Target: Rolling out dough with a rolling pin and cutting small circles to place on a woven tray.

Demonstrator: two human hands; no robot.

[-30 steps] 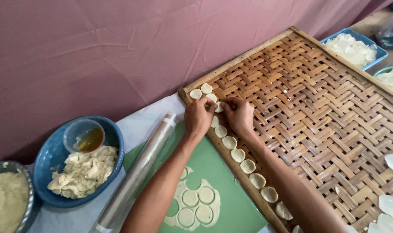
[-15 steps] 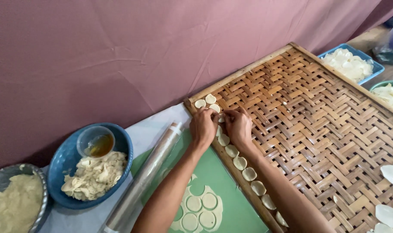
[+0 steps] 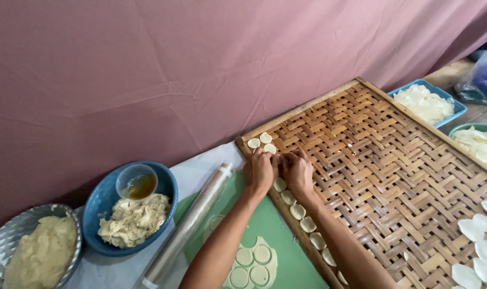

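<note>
Right now the woven bamboo tray (image 3: pixel 393 176) fills the scene from 12 to 4 o'clock, and your work sits at its near-left edge. At 7 o'clock lies the green mat (image 3: pixel 286 251) with a rolled dough sheet (image 3: pixel 251 262) stamped into circles, and a clear rolling pin (image 3: pixel 190 227) rests along its left side. Further out at 8 o'clock stand a blue bowl (image 3: pixel 107 200) of dough scraps and a grey bowl (image 3: pixel 2 246) of paste.

Your left hand (image 3: pixel 260 172) and right hand (image 3: pixel 298 172) meet side by side, fingers curled down on a small dough disc; whether they pinch it or merely press it flat, I cannot tell. A row of dough discs (image 3: pixel 298 211) runs along the tray edge toward 5 o'clock, three more at 11.

These discs look thin, soft and easily torn, probably a little tacky. Lift each by its rim with light fingertips.
</note>
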